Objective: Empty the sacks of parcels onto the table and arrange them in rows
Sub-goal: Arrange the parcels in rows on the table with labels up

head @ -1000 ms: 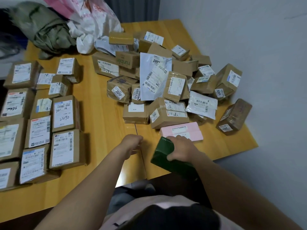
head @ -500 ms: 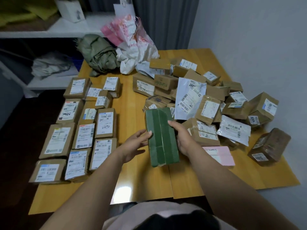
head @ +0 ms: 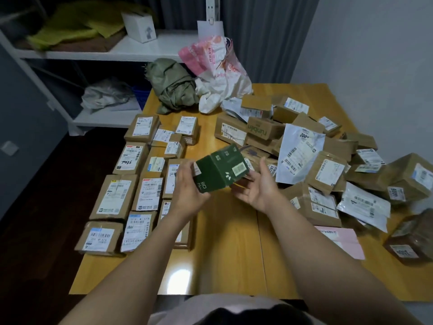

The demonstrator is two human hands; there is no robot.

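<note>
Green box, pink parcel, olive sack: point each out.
green box (head: 220, 171): head view, dark top face.
pink parcel (head: 346, 242): head view, bare pink face.
olive sack (head: 173, 85): head view, crumpled middle.

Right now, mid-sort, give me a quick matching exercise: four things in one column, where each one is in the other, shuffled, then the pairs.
Things:
1 green box
2 pink parcel
3 olive sack
4 small white box

Places:
A crumpled at the far edge of the table
B on the white shelf
C held above the table between the left hand and the right hand
D flat on the table's right side

Pairs: 1-C, 2-D, 3-A, 4-B.
</note>
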